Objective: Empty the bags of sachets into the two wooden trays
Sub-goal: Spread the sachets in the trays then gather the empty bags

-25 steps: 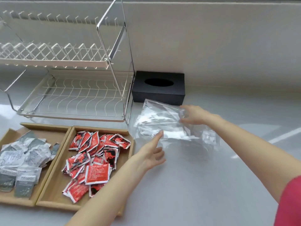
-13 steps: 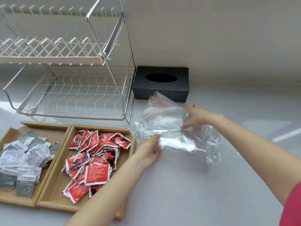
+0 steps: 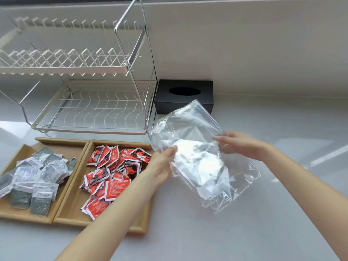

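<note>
now the clear plastic bag (image 3: 199,153) hangs off the counter (image 3: 244,232) between both hands, just right of the right wooden tray (image 3: 75,213), with its far corner in front of the black tissue box (image 3: 184,97). it looks empty: nothing red or grey shows through the film, only glare and creases. half a second ago it lay lower and flatter toward the counter; since then it has been lifted and tipped, so its long side now runs from the far edge down toward the near right.

the left hand (image 3: 160,166) pinches the bag's left edge, fingers pressed together against the film. a second ago that hand was open and only reaching for it. the right hand (image 3: 239,146) holds the opposite side, fingers lightly curled over the plastic, much as before; the thumb is hidden, so i cannot tell how firmly it grips.

red sachets (image 3: 114,172) lie heaped in the right tray, and grey sachets (image 3: 32,178) in the left wooden tray (image 3: 18,215) at the counter's left edge. both heaps look unchanged. i judge the emptying done, and the hands are only tidying the spent bag.

behind the trays stands the wire dish rack (image 3: 90,110), against the wall.
</note>
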### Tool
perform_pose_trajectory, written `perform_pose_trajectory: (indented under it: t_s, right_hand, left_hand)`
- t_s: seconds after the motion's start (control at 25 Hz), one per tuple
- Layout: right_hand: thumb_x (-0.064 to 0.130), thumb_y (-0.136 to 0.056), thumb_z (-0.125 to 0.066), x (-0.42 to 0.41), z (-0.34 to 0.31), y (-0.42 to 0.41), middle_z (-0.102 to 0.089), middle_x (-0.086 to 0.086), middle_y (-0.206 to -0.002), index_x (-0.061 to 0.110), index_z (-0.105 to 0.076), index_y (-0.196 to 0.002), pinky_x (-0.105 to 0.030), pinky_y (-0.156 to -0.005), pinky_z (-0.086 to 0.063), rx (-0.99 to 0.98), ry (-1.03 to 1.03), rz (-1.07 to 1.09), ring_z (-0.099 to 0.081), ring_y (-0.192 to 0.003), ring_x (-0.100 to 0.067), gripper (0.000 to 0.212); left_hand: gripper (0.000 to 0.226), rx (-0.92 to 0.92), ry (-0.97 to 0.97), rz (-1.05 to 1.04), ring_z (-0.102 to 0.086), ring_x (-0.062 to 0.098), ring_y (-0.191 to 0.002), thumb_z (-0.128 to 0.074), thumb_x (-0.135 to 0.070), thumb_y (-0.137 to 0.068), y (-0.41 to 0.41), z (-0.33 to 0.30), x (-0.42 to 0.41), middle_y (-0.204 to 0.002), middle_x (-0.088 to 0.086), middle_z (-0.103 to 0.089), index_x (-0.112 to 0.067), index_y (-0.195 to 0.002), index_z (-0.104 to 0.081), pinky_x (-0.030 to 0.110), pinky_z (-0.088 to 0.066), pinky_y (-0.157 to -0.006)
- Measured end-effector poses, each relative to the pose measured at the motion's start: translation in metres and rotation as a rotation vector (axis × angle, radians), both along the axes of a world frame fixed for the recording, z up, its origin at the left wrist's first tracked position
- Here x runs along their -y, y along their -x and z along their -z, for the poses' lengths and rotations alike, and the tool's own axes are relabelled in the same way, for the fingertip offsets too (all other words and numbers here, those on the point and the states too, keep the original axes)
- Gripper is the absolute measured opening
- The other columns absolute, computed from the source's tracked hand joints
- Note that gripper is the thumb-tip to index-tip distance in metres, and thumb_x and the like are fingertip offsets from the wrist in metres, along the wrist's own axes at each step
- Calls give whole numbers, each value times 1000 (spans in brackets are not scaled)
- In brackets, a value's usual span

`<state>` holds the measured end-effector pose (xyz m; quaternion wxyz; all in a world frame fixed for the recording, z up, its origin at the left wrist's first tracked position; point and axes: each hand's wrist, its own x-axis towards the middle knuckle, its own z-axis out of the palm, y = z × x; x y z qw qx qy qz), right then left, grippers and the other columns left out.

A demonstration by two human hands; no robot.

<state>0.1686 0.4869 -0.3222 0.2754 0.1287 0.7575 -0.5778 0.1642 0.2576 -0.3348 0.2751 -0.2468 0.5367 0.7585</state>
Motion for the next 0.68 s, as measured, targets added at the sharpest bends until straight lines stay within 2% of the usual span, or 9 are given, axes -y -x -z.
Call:
perform_pose_trajectory:
  t_s: [0.12, 0.2, 0.28, 0.36, 0.44, 0.56, 0.68]
  right_hand:
    - [24, -90, -53, 13, -10, -20, -56, 2, -74, 16, -55, -80, -22, -72, -49, -73, 62, 125, -59, -63, -6, 13]
    - [22, -91, -53, 26, -15, -35, -58, 3, -76, 19, -54, -79, -17, -64, -50, -133, 53, 200, -61, -63, -4, 12]
    - [21, -91, -53, 36, -18, -48, -60, 3, -79, 18, -54, -82, -13, -57, -50, -180, 42, 254, -64, -62, -3, 10]
    - [20, -90, -53, 47, -18, -62, -61, 3, -78, 18, -54, -81, -13, -56, -50, -205, 39, 298, -65, -59, -1, 10]
    - [19, -90, -54, 59, -19, -76, -60, 3, -77, 18, -54, -80, -16, -60, -49, -205, 53, 334, -63, -60, -4, 9]
    - [19, -89, -54, 84, -23, -99, -62, 3, -77, 19, -55, -81, -19, -65, -48, -183, 79, 359, -63, -56, 0, 8]
    - [21, -90, -53, 113, -28, -122, -64, 4, -79, 18, -55, -83, -21, -69, -49, -175, 87, 351, -66, -58, 1, 8]
  left_hand:
    - [19, -27, 19, 31, -57, 20, -89, -54, -21, -87, -14, -20, 7, -78, -6, -66, -11, -103, -58, 31, -44, -79]
    - [13, -22, -7, 87, -54, 18, -98, -54, -29, -86, -25, -30, 14, -91, -5, -59, -19, -95, -58, 29, -46, -81]
    - [10, -32, -18, 145, -47, 17, -110, -53, -28, -86, -36, -33, 24, -98, -4, -54, -22, -91, -59, 33, -41, -88]
    - [7, -52, 8, 174, -45, 12, -106, -53, -23, -86, -49, -34, 35, -93, -6, -55, -22, -83, -59, 28, -38, -80]
    - [8, -96, 48, 198, -48, 8, -96, -52, -16, -87, -60, -34, 46, -89, -7, -56, -18, -83, -60, 23, -36, -68]
    - [17, -122, 80, 221, -50, -1, -83, -53, -15, -87, -74, -38, 69, -89, -9, -57, -13, -103, -56, 20, -44, -54]
    - [23, -110, 24, 230, -52, 7, -90, -56, -14, -85, -84, -35, 102, -86, -5, -57, -11, -108, -53, 15, -49, -47]
